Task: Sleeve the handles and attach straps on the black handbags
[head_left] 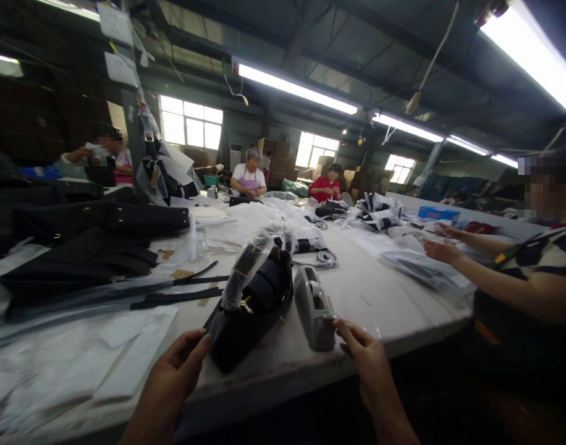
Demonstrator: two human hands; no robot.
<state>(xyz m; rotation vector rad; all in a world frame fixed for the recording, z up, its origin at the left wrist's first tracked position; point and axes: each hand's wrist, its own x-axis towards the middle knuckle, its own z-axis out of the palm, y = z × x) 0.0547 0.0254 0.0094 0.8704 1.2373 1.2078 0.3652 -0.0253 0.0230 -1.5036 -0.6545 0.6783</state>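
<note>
A black handbag [250, 334] with gold-coloured fittings sits near the table's front edge, its top facing up. Clear wrapping covers its raised handle [248, 266]. My left hand [178, 364] is closed, thumb and fingers pinching the bag's near left corner by the wrapped handle's lower end. Just right of the bag stands a grey tape dispenser [313, 309] with a roll in it. At its cutting edge my right hand [364, 352] pinches the end of the tape between thumb and finger. The tape itself is hardly visible.
Black bags [88, 259] are piled at the left, with black straps [181, 296] and white sheets [79, 358] nearer. A co-worker [533, 272] handles clear plastic bags [422, 266] at the right. Other people sit across the table [357, 321]. A blue box [438, 214] stands behind.
</note>
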